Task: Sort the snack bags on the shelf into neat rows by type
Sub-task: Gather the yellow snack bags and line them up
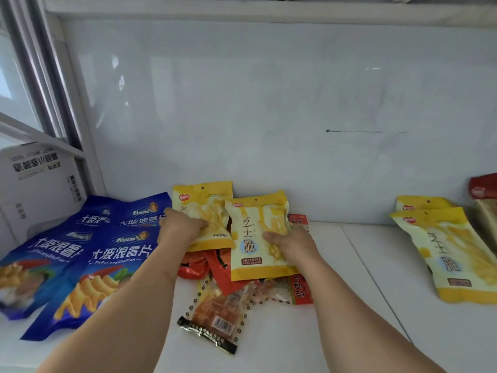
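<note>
On the white shelf (349, 292) lies a heap of snack bags in the middle. My left hand (180, 227) grips a yellow cheese-crisp bag (201, 203) at the back of the heap. My right hand (289, 244) grips a second yellow bag (252, 238) that lies on top. Under them are red-orange bags (215, 270) and a clear bag with dark trim (215, 316). Several blue chip bags (80, 259) lie in rows at the left. Two more yellow bags (451, 254) lie at the right.
A white back wall (269, 117) closes the shelf behind the bags. A cardboard box (40, 184) stands at the far left behind a metal frame. A red bag (484, 187) and a pale bag show at the right edge.
</note>
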Demonstrator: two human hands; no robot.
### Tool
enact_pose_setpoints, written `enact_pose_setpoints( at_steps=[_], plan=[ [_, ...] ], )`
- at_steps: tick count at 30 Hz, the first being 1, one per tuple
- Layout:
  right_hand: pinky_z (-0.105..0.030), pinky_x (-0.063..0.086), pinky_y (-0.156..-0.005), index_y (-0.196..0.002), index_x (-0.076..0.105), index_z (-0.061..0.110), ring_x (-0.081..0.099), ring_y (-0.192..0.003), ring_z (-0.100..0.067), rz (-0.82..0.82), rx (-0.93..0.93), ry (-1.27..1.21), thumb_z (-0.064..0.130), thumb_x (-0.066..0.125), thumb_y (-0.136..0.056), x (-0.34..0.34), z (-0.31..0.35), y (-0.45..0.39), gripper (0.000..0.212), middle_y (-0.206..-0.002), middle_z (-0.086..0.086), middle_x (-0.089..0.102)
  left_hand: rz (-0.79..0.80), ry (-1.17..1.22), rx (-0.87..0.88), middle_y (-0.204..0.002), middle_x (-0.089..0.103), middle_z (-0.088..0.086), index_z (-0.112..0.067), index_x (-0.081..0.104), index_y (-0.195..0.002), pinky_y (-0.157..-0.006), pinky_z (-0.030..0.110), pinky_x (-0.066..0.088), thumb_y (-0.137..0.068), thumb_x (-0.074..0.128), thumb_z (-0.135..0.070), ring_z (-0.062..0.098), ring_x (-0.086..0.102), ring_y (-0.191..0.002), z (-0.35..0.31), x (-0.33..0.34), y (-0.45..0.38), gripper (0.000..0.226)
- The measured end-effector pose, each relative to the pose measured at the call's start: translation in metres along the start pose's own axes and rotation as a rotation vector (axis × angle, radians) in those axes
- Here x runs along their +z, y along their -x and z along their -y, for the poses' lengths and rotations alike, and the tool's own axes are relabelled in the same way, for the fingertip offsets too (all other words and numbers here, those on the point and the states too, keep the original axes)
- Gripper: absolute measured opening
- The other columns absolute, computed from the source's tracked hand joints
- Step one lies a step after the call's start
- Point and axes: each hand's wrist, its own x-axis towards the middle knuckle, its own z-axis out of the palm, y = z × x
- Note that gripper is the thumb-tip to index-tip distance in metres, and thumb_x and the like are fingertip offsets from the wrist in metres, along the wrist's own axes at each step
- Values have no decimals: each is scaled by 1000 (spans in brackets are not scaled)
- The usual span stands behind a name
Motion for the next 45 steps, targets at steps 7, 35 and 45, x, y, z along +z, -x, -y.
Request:
enact_pose_setpoints(
  at_steps=[7, 35, 45],
  plan=[
    [-40, 58, -82, -120, 58, 16, 70, -95, -22, -125, 1, -93, 56, 80, -72, -11, -1, 2, 66, -110, -1, 71, 127, 234, -19, -118, 55, 16, 0, 53, -119, -103, 46, 48, -70, 84, -37, 38, 53, -116, -1, -12, 3, 68],
    [-44, 58, -89, -107, 68, 20, 72, -93, -21, -391, -83, -268, 50, 77, -78, -269, -123, 87, 42, -100, 3, 74, 623, 979, 375, -108, 78, -2, -24, 65, -120, -91, 47, 58, -78, 85, -34, 21, 75, -98, -91, 141, 271, 47],
    [-38, 56, -85, -108, 65, 15, 71, -87, -19, -292, -31, -133, 48, 74, -84, -361, -197, 77, 42, -99, 0, 74, 601, 819, 292, -93, 79, 13, -7, 73, -98, -64, 34, 62, -84, 76, -4, 26, 77, -78, -110, 210, 351, 15]
  ],
)
